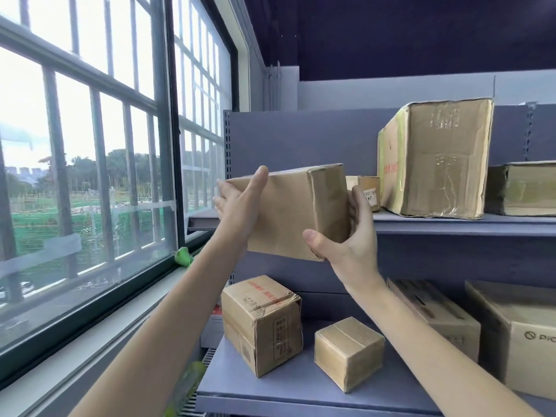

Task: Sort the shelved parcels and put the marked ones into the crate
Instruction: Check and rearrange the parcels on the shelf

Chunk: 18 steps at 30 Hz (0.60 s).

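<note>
Person at the shelving by the window (90,145), both bare arms up. A plain brown cardboard parcel (285,212) is held in the air in front of the upper shelf (451,222), at its left end, tilted, near corner pointing down. Left hand (240,203): fingers straight, palm flat against the parcel's left end, thumb up along the top edge, so its grip is released, pressing only. Right hand (346,233): grasping the parcel's lower right corner, thumb under the bottom edge, fingers wrapped round the right side. On the upper shelf behind: a small labelled box (365,192) just beside the right fingers, label print too blurred to read; next to it a tall taped carton (436,161) with red print on its left face; further right a low flat box (523,188), cut by the frame edge. Lower shelf (285,389): a dented carton with red print on top (261,323) at the left, a small taped cube box (349,352) near it but apart, then a long carton (436,311) partly behind the right forearm, and a carton with a round logo (517,332) at the far right. Something green (183,257) lies on the window sill; can't tell what.
</note>
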Motion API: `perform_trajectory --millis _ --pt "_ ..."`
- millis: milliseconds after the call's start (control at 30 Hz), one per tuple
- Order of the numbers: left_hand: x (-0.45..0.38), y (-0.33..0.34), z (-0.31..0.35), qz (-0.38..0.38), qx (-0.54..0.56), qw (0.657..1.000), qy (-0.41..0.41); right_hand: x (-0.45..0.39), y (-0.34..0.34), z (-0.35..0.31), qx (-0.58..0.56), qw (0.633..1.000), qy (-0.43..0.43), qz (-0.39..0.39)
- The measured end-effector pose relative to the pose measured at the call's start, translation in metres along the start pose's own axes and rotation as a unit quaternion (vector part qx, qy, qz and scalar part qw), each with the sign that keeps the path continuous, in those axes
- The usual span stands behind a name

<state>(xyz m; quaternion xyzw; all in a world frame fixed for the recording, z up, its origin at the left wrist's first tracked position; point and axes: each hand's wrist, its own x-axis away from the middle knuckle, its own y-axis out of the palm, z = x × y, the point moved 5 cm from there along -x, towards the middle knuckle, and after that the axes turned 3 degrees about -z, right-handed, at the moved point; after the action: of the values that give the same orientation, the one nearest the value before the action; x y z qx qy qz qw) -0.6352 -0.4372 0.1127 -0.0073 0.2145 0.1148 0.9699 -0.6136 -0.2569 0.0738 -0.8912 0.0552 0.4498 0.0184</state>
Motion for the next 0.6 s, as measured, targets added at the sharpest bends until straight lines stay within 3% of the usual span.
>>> perform_trajectory --millis 200,267,333,400,500,600 --pt "0.007 -0.003 0.012 -0.021 0.139 0.990 -0.002 0.012 0.009 -0.025 0.145 0.977 -0.154 -0.007" --pt "0.013 0.001 0.014 -0.049 0.157 0.986 -0.004 0.013 0.012 -0.023 0.166 0.972 -0.163 -0.026" --pt "0.021 0.005 0.015 -0.064 0.196 0.978 0.024 0.015 0.015 -0.019 0.109 0.985 -0.118 -0.063" --pt "0.028 0.009 0.014 -0.070 0.197 0.977 0.049 0.016 0.018 -0.014 -0.019 0.994 -0.038 -0.098" --pt "0.036 0.015 0.008 -0.092 0.148 0.982 0.078 0.007 0.018 -0.006 -0.170 0.978 0.066 -0.103" --pt "0.041 0.018 0.005 -0.106 0.126 0.979 0.124 -0.001 0.015 -0.008 -0.221 0.962 0.115 -0.108"
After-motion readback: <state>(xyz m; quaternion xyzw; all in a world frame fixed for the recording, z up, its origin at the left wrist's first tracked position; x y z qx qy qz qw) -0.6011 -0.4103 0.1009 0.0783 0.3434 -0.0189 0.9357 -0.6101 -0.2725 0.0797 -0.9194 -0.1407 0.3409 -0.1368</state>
